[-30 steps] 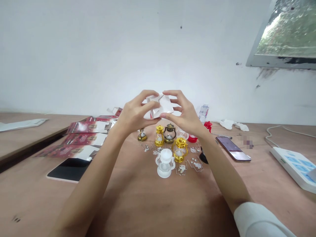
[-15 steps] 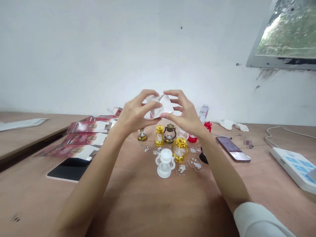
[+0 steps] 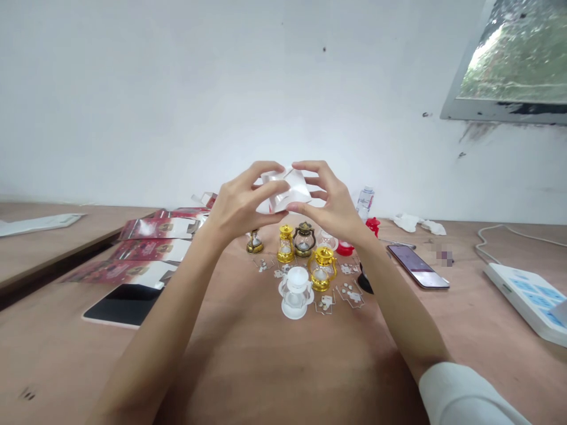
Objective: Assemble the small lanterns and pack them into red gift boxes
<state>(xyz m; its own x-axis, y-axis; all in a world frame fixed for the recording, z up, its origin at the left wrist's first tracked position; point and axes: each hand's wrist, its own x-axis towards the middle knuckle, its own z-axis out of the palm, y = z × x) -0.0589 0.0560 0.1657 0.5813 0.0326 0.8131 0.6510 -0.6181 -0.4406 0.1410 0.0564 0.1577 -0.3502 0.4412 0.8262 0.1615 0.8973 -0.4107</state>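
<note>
A small cardboard box (image 3: 297,190) is held up above the table, its white end with folded flaps facing me. My left hand (image 3: 245,198) grips it from the left, with a fingertip pressing on the flaps. From the right, my right hand (image 3: 330,198) holds it between thumb and fingers. Below stand a white lantern (image 3: 296,293), a gold lantern (image 3: 323,269), a smaller gold lantern (image 3: 286,244) and a dark bronze lantern (image 3: 304,239). Red lantern parts (image 3: 345,248) are partly hidden by my right arm.
Flat red printed boxes (image 3: 150,249) lie at the left, beside a black-screened phone (image 3: 119,305). Small loose parts (image 3: 326,303) lie among the lanterns. To the right are another phone (image 3: 419,267), a power strip (image 3: 527,301), crumpled tissue (image 3: 406,222) and a plastic bottle (image 3: 365,202).
The flaps on the box's white end now lie flatter and more closed. Both hands stay almost in the same place.
</note>
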